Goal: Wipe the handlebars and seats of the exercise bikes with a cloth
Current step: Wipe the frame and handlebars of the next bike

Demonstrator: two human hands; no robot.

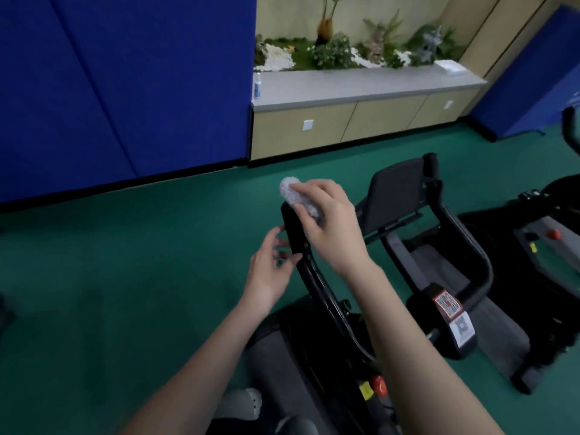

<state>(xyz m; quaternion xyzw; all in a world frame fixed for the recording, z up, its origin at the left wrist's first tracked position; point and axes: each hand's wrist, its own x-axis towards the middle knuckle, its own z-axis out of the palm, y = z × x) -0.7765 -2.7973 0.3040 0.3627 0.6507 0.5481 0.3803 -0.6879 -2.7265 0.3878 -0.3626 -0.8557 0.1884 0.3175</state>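
While my right hand (326, 221) presses the cloth (292, 193), fingers closed on it, at the handlebar (295, 233) tip and my left hand (270, 271) steadies it with loose, empty fingers, I judge the seats and other bike (533, 221) remain.

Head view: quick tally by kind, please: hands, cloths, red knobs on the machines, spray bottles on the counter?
Hands: 2, left hand and right hand
Cloths: 1, white cloth
Red knobs: 2
Spray bottles: 1
Total: 6
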